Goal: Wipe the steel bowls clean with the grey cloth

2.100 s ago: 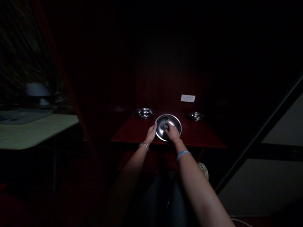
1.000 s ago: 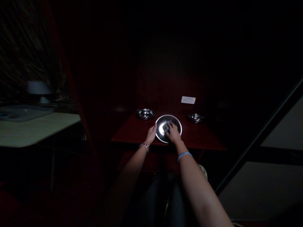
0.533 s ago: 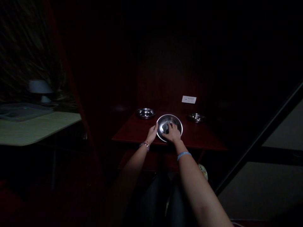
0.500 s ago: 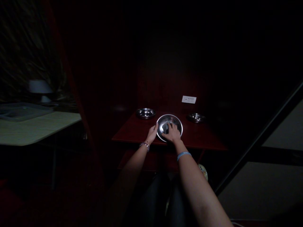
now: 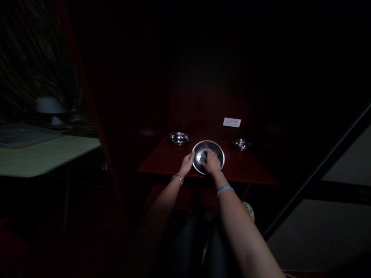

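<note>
A shiny metal bowl (image 5: 208, 146) is tilted so its inside faces me, over the front of the dark red desk (image 5: 162, 164). My left hand (image 5: 186, 164) grips the bowl's left rim, thumb on the near side and the other fingers hidden behind. Inside the bowl is my right hand (image 5: 213, 164), its fingers curled in toward the bottom. A grey patch shows by these fingertips; I cannot tell whether it is a held thing or a reflection. Behind, a second metal bowl (image 5: 179, 139) stands at the left and a third metal bowl (image 5: 241, 144) at the right.
A white socket plate (image 5: 232, 122) is on the back wall. To the left, a pale table (image 5: 58, 154) carries a clear plastic tray (image 5: 26, 135) and a small white lamp (image 5: 50, 106). Dark side panels flank the desk. Much of the scene is very dark.
My right hand's fingers, spread inside the bowl before, are now curled closer together. My left hand keeps its grip on the rim, and the bowl has hardly moved.
</note>
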A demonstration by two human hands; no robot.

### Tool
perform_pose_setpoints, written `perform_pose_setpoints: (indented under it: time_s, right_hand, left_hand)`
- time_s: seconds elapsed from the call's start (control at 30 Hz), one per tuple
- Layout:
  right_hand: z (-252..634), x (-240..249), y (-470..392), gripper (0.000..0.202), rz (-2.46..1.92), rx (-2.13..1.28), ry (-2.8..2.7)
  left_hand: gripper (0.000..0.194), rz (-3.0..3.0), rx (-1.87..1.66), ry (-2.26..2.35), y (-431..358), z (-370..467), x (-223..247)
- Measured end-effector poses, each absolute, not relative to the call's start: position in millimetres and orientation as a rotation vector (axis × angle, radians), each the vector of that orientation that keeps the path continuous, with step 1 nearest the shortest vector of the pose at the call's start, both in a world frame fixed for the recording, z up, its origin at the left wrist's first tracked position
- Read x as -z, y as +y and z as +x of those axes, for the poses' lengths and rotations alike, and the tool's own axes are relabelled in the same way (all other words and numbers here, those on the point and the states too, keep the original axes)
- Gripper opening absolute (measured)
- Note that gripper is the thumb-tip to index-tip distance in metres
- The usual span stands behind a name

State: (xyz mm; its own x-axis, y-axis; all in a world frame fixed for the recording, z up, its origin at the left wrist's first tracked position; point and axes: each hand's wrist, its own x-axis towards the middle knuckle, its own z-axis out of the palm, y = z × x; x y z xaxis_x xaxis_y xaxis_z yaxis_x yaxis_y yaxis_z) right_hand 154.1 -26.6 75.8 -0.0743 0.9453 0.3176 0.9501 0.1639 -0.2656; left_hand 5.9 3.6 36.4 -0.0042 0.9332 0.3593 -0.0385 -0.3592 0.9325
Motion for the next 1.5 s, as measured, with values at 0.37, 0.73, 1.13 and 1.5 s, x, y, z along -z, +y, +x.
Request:
perform_pose_setpoints:
  time_s: [0.37, 0.73, 1.13, 1.5]
  right_hand:
    - [147.9, -71.7, -27.5, 0.075, -1.792, 0.071, -2.065]
    - [144.5, -72.4, -29.1, 0.044, -1.763, 0.115, -2.086]
    - [168.8, -68.7, -24.7, 0.057, -1.657, 0.066, -2.152]
    - [168.3, -67.2, -22.0, 0.048, -1.652, 0.07, -2.189]
  left_hand:
    - [0.059, 1.48, -1.493, 0.996, 4.0, 5.3, -35.7]
    - [0.063, 1.473, -1.5, 1.017, 3.6, 7.3, -34.6]
    - [0.065, 1.471, -1.52, 0.963, 8.9, 6.7, -30.3]
    - [0.065, 1.463, -1.543, 0.993, 7.8, 6.8, -31.0]
